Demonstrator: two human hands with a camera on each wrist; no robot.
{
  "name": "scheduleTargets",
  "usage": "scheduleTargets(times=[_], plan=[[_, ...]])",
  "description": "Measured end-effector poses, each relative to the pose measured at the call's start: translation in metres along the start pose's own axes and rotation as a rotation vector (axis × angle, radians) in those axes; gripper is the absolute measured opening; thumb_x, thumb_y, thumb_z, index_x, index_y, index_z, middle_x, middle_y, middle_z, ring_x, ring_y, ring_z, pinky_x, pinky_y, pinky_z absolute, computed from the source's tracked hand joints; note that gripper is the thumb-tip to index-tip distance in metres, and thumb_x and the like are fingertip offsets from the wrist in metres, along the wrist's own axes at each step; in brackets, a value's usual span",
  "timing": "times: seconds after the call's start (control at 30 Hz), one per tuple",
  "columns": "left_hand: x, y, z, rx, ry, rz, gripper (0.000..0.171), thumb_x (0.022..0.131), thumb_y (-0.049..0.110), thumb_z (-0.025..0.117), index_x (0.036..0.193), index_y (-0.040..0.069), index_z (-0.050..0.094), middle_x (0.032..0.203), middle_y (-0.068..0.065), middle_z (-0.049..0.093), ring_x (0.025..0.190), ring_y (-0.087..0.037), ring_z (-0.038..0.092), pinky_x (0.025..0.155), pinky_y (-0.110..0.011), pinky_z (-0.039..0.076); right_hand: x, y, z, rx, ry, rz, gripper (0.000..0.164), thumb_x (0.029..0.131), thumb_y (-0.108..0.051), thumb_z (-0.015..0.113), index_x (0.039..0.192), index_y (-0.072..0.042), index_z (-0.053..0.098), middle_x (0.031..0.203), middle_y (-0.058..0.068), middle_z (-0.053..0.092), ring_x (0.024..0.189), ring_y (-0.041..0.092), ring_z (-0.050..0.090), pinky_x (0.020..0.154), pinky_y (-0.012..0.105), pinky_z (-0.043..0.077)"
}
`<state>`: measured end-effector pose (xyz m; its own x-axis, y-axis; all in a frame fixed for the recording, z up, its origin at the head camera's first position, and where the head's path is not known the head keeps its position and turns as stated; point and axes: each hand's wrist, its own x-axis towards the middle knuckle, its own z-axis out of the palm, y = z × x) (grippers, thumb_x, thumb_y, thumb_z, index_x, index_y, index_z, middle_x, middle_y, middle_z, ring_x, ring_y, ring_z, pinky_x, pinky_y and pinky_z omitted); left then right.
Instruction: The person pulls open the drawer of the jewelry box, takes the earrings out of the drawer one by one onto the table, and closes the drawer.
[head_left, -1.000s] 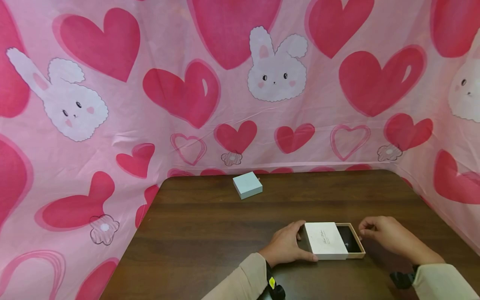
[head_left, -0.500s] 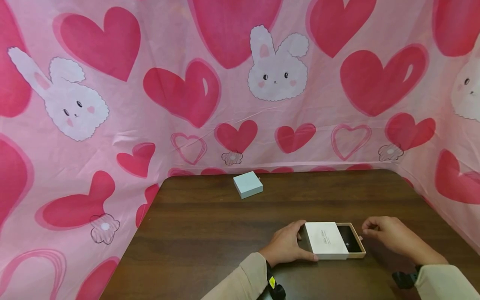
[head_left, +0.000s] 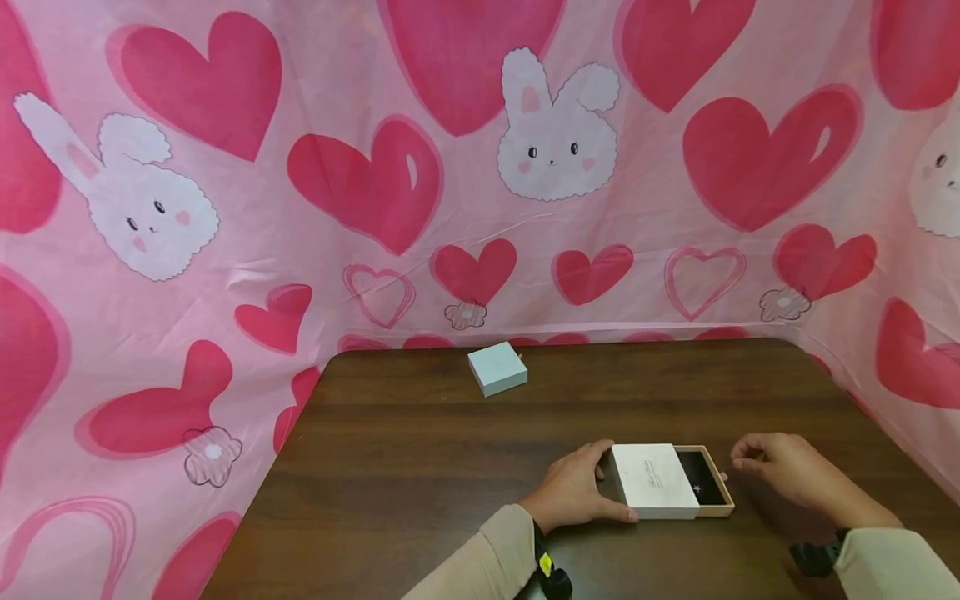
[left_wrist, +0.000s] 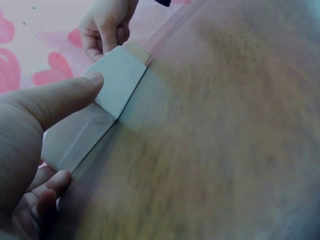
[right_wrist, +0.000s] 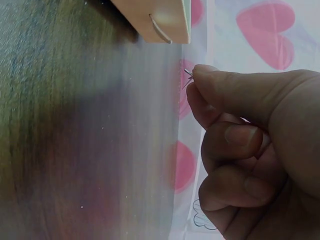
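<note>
My left hand [head_left: 573,492] grips the left end of a white slide-out box [head_left: 654,481], its thumb on the near side and its fingers round the far side. From the box's right end a tan drawer [head_left: 727,498] sticks partly out, with a black insert [head_left: 701,465] bearing a tiny star-shaped silver piece [head_left: 697,489]. Just right of the drawer, my right hand [head_left: 787,471] pinches a small, thin, pointed silver piece [right_wrist: 188,73] between thumb and forefinger. Most of that piece is hidden by the fingertips. A cord loop [right_wrist: 159,29] hangs from the drawer's end.
A second, pale blue-white box [head_left: 498,369] lies closed near the back of the dark wooden table [head_left: 390,467]. Pink cloth [head_left: 420,200] with hearts and rabbits hangs behind the table and along its sides.
My right hand has drawn slightly right, away from the drawer's end, widening the gap. The left hand keeps its grip on the box, and the drawer stays partly out.
</note>
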<state>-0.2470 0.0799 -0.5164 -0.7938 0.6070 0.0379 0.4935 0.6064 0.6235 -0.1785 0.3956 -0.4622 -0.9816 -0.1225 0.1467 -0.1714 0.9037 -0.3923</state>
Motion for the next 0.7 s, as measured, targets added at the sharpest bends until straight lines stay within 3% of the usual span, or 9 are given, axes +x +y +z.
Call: scheduleTargets(times=[0.7], plan=[[0.001, -0.001, 0.002, 0.020, 0.010, 0.015, 0.099, 0.061, 0.065, 0.082, 0.144, 0.029, 0.042, 0.098, 0.019, 0.051, 0.085, 0.004, 0.049, 0.072, -0.025, 0.042, 0.001, 0.015, 0.008, -0.012, -0.015, 0.007, 0.012, 0.085, -0.011, 0.074, 0.082, -0.018, 0.064, 0.076, -0.010, 0.058, 0.070, 0.002, 0.050, 0.064, 0.032, 0.044]])
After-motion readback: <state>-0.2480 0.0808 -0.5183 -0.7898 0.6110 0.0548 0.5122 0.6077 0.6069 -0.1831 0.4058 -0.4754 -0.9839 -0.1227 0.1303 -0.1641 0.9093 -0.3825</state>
